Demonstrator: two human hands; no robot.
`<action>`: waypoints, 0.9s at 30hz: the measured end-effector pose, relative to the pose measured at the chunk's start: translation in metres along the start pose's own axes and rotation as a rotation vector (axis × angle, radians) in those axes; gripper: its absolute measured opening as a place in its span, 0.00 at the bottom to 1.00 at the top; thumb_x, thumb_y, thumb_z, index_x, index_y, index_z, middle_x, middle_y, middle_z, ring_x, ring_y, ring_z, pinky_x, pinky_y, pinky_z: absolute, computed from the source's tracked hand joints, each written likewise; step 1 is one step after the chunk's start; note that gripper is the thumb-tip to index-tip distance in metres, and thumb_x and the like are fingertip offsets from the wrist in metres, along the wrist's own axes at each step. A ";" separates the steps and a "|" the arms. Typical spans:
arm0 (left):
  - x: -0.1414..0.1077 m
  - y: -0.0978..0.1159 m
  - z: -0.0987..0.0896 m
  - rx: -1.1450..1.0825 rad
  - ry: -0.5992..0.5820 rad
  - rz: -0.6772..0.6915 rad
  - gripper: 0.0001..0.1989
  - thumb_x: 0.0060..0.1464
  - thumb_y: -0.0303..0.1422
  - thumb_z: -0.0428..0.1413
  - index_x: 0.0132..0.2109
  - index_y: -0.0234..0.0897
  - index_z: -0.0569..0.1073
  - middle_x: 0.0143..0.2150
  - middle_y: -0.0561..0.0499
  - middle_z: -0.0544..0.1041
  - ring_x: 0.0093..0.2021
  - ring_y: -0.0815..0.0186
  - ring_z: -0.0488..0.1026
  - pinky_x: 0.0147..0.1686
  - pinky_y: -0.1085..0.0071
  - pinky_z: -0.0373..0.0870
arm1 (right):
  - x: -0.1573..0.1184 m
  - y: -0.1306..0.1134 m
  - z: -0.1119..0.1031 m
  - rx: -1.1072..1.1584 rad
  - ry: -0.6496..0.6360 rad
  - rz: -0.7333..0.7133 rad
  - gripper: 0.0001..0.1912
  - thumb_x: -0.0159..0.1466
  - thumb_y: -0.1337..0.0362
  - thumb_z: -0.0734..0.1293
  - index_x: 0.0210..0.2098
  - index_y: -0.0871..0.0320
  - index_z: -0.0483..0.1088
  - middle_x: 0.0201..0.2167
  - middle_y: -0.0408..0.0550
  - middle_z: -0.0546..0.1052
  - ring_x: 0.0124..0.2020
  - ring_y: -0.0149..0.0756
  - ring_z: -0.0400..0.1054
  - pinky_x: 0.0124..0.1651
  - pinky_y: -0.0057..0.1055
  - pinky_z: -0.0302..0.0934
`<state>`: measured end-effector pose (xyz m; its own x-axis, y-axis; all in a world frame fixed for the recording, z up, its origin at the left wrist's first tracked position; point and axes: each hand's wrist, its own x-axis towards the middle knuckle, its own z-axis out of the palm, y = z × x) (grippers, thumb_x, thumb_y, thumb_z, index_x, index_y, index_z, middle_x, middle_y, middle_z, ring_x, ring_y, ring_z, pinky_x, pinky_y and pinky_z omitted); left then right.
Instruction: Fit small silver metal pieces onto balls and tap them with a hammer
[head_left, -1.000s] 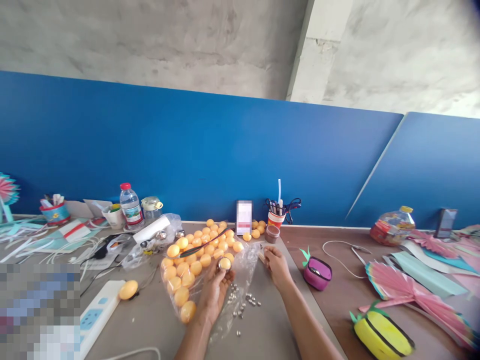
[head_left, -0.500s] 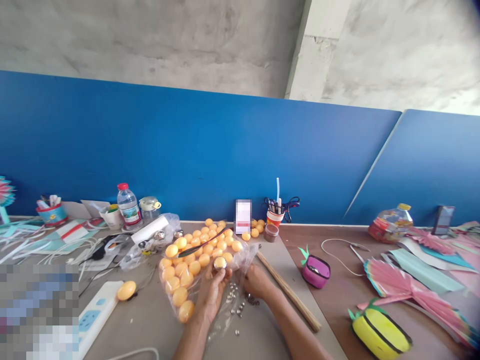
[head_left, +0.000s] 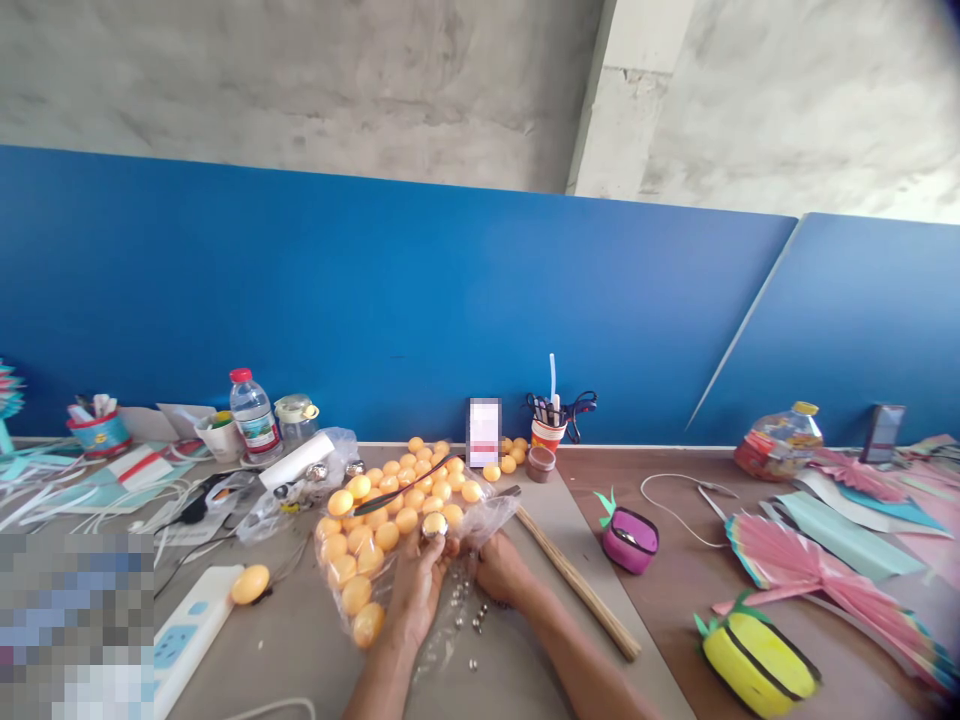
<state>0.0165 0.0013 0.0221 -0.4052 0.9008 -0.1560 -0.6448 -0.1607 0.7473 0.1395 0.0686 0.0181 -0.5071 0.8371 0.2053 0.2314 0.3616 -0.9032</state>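
Note:
My left hand (head_left: 417, 582) grips a shiny metallic ball (head_left: 434, 525) between thumb and fingers, just in front of a clear bag of orange balls (head_left: 386, 538). To its right, my right hand (head_left: 501, 568) is closed at a crumpled clear plastic bag (head_left: 487, 518); its fingertips are mostly hidden, so what they hold cannot be made out. Small silver beads (head_left: 478, 620) lie on the grey surface and in the plastic below the hands. A bundle of thin wooden sticks (head_left: 581, 585) rests right of my right hand.
On the left are a power strip (head_left: 193, 630), an orange ball (head_left: 250, 584) and a water bottle (head_left: 255, 415). Behind stand a phone (head_left: 484, 432) and a pen cup (head_left: 548, 432). A purple pouch (head_left: 630, 540) and a yellow pouch (head_left: 759, 665) lie to the right.
My right hand has moved slightly left, closer to my left hand, and the clear plastic has shifted with it. The metallic ball remains in my left hand.

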 end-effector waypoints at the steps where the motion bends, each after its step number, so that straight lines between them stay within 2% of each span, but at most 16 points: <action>1: 0.000 0.000 0.000 0.001 -0.001 -0.004 0.22 0.33 0.34 0.71 0.37 0.36 0.73 0.34 0.51 0.77 0.34 0.63 0.76 0.40 0.64 0.71 | 0.000 0.002 0.002 -0.043 -0.022 -0.039 0.06 0.48 0.70 0.66 0.19 0.53 0.69 0.26 0.45 0.77 0.33 0.41 0.66 0.43 0.35 0.58; 4: 0.001 -0.001 -0.001 -0.005 -0.003 -0.006 0.21 0.34 0.34 0.70 0.37 0.36 0.73 0.33 0.52 0.77 0.33 0.63 0.76 0.39 0.64 0.71 | 0.002 0.006 0.001 -0.154 -0.045 -0.060 0.06 0.50 0.70 0.63 0.19 0.55 0.68 0.22 0.46 0.74 0.27 0.37 0.64 0.38 0.33 0.58; 8: 0.001 -0.001 -0.002 0.010 -0.008 -0.005 0.22 0.35 0.35 0.70 0.39 0.36 0.73 0.33 0.51 0.77 0.32 0.63 0.76 0.39 0.64 0.71 | 0.009 0.015 -0.011 -0.077 0.119 -0.005 0.04 0.50 0.69 0.63 0.25 0.57 0.70 0.29 0.47 0.77 0.33 0.39 0.68 0.38 0.32 0.60; 10: 0.001 -0.001 -0.002 0.014 -0.006 -0.008 0.21 0.34 0.35 0.70 0.38 0.37 0.73 0.33 0.52 0.77 0.31 0.63 0.75 0.39 0.63 0.71 | 0.014 0.022 -0.020 0.025 0.187 0.061 0.02 0.49 0.66 0.65 0.24 0.57 0.69 0.25 0.45 0.76 0.30 0.38 0.68 0.35 0.31 0.61; 12: 0.001 0.000 -0.002 0.007 0.005 -0.007 0.21 0.33 0.34 0.70 0.37 0.37 0.73 0.33 0.52 0.76 0.31 0.64 0.74 0.39 0.63 0.71 | 0.018 0.028 -0.029 0.157 0.254 0.178 0.06 0.49 0.62 0.67 0.21 0.56 0.65 0.16 0.41 0.70 0.22 0.34 0.63 0.28 0.30 0.57; 14: 0.001 0.000 -0.001 -0.002 0.011 -0.004 0.21 0.32 0.34 0.70 0.36 0.38 0.73 0.33 0.52 0.76 0.31 0.64 0.74 0.39 0.63 0.71 | 0.020 0.030 -0.038 0.327 0.369 0.227 0.11 0.49 0.59 0.69 0.21 0.56 0.62 0.12 0.37 0.64 0.17 0.30 0.57 0.24 0.28 0.53; 17: 0.001 0.000 -0.002 0.002 -0.003 0.002 0.20 0.32 0.33 0.70 0.34 0.38 0.73 0.32 0.52 0.76 0.31 0.64 0.73 0.38 0.63 0.71 | 0.021 0.023 -0.053 0.625 0.542 0.113 0.13 0.48 0.57 0.72 0.25 0.55 0.65 0.15 0.35 0.64 0.17 0.27 0.56 0.24 0.29 0.54; 18: 0.001 0.000 -0.002 0.006 -0.007 0.004 0.20 0.32 0.33 0.70 0.34 0.38 0.73 0.32 0.52 0.75 0.31 0.64 0.73 0.38 0.63 0.71 | 0.021 0.018 -0.056 0.712 0.554 0.071 0.14 0.48 0.56 0.73 0.28 0.54 0.67 0.17 0.36 0.65 0.19 0.28 0.57 0.26 0.29 0.56; 20: 0.001 -0.002 -0.002 0.011 -0.011 0.004 0.20 0.32 0.34 0.70 0.35 0.39 0.73 0.31 0.53 0.75 0.31 0.64 0.73 0.39 0.63 0.70 | 0.019 0.007 -0.060 0.838 0.535 0.017 0.15 0.47 0.56 0.75 0.30 0.54 0.70 0.20 0.38 0.68 0.21 0.29 0.60 0.28 0.31 0.60; 22: 0.001 -0.003 -0.002 0.013 -0.020 0.003 0.21 0.32 0.34 0.70 0.36 0.39 0.73 0.32 0.53 0.75 0.32 0.63 0.74 0.41 0.61 0.70 | 0.016 -0.004 -0.057 0.909 0.452 0.022 0.15 0.46 0.57 0.76 0.29 0.55 0.72 0.22 0.40 0.70 0.22 0.29 0.62 0.30 0.32 0.61; 27: 0.001 -0.004 -0.001 0.031 -0.059 -0.014 0.21 0.36 0.35 0.69 0.41 0.42 0.74 0.34 0.50 0.77 0.35 0.58 0.75 0.45 0.59 0.68 | 0.007 -0.022 -0.028 0.937 0.209 0.109 0.16 0.46 0.55 0.77 0.30 0.58 0.74 0.27 0.45 0.74 0.23 0.30 0.66 0.31 0.32 0.62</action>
<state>0.0178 0.0019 0.0184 -0.3567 0.9253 -0.1285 -0.6293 -0.1364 0.7651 0.1544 0.0782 0.0498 -0.3429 0.9357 0.0834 -0.5337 -0.1209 -0.8370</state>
